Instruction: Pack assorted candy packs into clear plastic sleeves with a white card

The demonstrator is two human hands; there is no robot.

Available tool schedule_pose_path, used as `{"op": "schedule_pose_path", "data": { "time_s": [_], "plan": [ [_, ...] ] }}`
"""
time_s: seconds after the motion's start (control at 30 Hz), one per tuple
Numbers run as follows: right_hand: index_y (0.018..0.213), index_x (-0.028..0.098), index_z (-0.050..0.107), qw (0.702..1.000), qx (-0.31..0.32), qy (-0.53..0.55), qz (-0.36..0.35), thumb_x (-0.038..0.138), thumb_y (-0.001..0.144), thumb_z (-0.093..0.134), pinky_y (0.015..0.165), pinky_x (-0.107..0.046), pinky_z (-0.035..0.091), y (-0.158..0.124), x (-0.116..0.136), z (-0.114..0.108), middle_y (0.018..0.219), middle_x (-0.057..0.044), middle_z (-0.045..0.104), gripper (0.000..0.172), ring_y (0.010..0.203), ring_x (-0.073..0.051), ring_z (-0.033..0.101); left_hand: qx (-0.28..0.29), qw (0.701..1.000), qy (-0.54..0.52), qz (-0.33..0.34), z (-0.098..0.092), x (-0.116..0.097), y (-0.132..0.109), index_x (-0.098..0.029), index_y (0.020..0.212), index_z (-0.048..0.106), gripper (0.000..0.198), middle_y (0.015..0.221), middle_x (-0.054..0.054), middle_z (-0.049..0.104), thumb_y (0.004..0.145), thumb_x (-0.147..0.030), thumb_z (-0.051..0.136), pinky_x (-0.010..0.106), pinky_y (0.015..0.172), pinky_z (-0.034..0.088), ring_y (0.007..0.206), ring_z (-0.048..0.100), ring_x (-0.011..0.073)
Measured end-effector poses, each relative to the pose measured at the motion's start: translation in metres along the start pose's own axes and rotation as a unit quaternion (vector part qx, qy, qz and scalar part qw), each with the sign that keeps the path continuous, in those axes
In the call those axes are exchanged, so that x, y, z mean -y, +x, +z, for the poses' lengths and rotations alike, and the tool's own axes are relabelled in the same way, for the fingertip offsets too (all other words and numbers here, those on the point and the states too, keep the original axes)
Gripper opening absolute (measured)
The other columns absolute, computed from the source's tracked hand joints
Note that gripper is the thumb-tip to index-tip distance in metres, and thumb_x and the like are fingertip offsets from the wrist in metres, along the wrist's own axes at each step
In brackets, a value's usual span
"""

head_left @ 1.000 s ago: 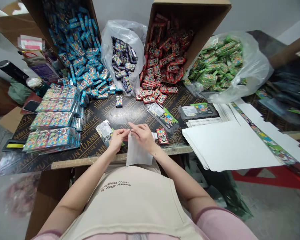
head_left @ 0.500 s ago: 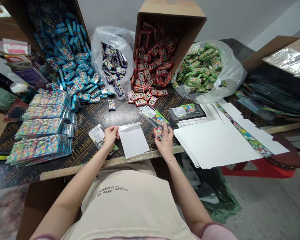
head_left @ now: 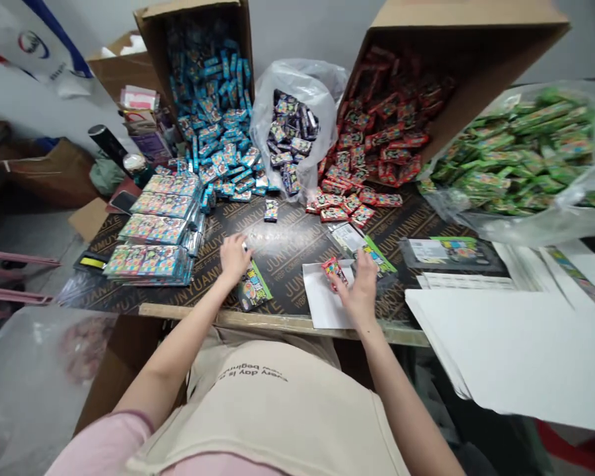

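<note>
My right hand (head_left: 361,287) is over a white paper sheet (head_left: 322,307) at the table's front edge. Its thumb lies against a small red packet (head_left: 332,270), which sits over the sheet. Beyond those fingers is a clear bag with a printed green-edged card (head_left: 367,248). My left hand (head_left: 235,259) has its fingers curled at the upper end of a second printed bag (head_left: 254,289), covering part of it. Something small and pale shows at its fingertips. A lone purple packet (head_left: 271,210) lies farther back.
Behind are blue packets (head_left: 228,155), a clear bag of purple packets (head_left: 292,132), a carton of red packets (head_left: 384,132) and a bag of green packets (head_left: 530,155). Filled packs (head_left: 149,228) are stacked left. White card sheets (head_left: 515,344) overhang the table's right front.
My left hand has let go of the white sheet and moved left to the printed bag. My right hand has brought the red packet leftward over the sheet. The view has swung left.
</note>
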State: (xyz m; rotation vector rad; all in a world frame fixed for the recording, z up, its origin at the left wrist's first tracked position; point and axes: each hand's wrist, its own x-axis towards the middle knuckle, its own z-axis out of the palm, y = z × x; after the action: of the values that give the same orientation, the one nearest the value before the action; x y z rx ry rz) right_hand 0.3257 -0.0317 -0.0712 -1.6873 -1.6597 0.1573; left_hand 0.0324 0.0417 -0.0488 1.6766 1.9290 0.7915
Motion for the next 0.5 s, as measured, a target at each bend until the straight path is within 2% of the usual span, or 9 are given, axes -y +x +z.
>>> {"op": "schedule_pose_path", "data": {
  "time_s": [0.07, 0.17, 0.23, 0.33, 0.4, 0.5],
  "plan": [
    [0.151, 0.023, 0.024, 0.998, -0.049, 0.036, -0.002, 0.040, 0.086, 0.059, 0.103, -0.054, 0.040, 0.012, 0.009, -0.006, 0.139, -0.017, 0.045, 0.076, 0.128, -0.033, 0.046, 0.015, 0.994, 0.103, -0.017, -0.026, 0.025, 0.012, -0.016, 0.103, 0.072, 0.031, 0.117, 0.015, 0.065, 0.073, -0.025, 0.074, 0.046, 0.100, 0.042, 0.116, 0.055, 0.0325],
    [0.150, 0.024, 0.024, 0.992, -0.054, 0.116, -0.004, 0.040, 0.085, 0.060, 0.095, -0.049, 0.047, 0.033, 0.042, -0.013, 0.127, -0.013, 0.058, 0.076, 0.111, -0.027, 0.059, 0.058, 0.991, 0.121, -0.023, -0.038, 0.037, 0.020, -0.016, 0.096, 0.075, 0.027, 0.101, 0.012, 0.069, 0.072, -0.027, 0.075, 0.040, 0.091, 0.048, 0.099, 0.062, 0.0281],
    [0.150, 0.026, 0.023, 0.985, -0.024, 0.169, -0.020, 0.039, 0.084, 0.061, 0.091, -0.046, 0.049, 0.046, 0.070, -0.016, 0.120, -0.011, 0.063, 0.078, 0.107, -0.025, 0.060, 0.053, 0.994, 0.097, 0.003, -0.038, 0.028, 0.019, -0.017, 0.099, 0.074, 0.026, 0.100, 0.010, 0.069, 0.074, -0.024, 0.073, 0.036, 0.090, 0.048, 0.097, 0.063, 0.0243],
    [0.149, 0.027, 0.026, 0.971, 0.033, 0.233, -0.035, 0.036, 0.085, 0.059, 0.087, -0.044, 0.050, 0.065, 0.106, -0.019, 0.107, -0.008, 0.068, 0.073, 0.097, -0.024, 0.063, 0.046, 0.995, -0.013, 0.090, -0.039, 0.000, 0.010, -0.019, 0.096, 0.076, 0.022, 0.094, 0.008, 0.068, 0.076, -0.016, 0.069, 0.032, 0.086, 0.049, 0.091, 0.064, 0.0203],
    [0.148, 0.027, 0.029, 0.960, 0.068, 0.268, -0.039, 0.034, 0.084, 0.060, 0.087, -0.043, 0.049, 0.077, 0.122, -0.020, 0.101, -0.006, 0.069, 0.070, 0.089, -0.022, 0.064, 0.056, 0.982, -0.104, 0.148, -0.044, -0.019, 0.001, -0.020, 0.089, 0.077, 0.019, 0.086, 0.006, 0.069, 0.074, -0.012, 0.069, 0.030, 0.079, 0.050, 0.082, 0.065, 0.0183],
    [0.147, 0.028, 0.031, 0.939, 0.123, 0.317, -0.045, 0.032, 0.081, 0.064, 0.085, -0.041, 0.049, 0.090, 0.136, -0.017, 0.092, -0.002, 0.069, 0.074, 0.081, -0.019, 0.063, 0.065, 0.969, -0.175, 0.164, -0.052, -0.039, -0.013, -0.020, 0.080, 0.076, 0.015, 0.078, 0.004, 0.072, 0.069, -0.010, 0.073, 0.029, 0.072, 0.049, 0.074, 0.065, 0.0176]
  ]
}}
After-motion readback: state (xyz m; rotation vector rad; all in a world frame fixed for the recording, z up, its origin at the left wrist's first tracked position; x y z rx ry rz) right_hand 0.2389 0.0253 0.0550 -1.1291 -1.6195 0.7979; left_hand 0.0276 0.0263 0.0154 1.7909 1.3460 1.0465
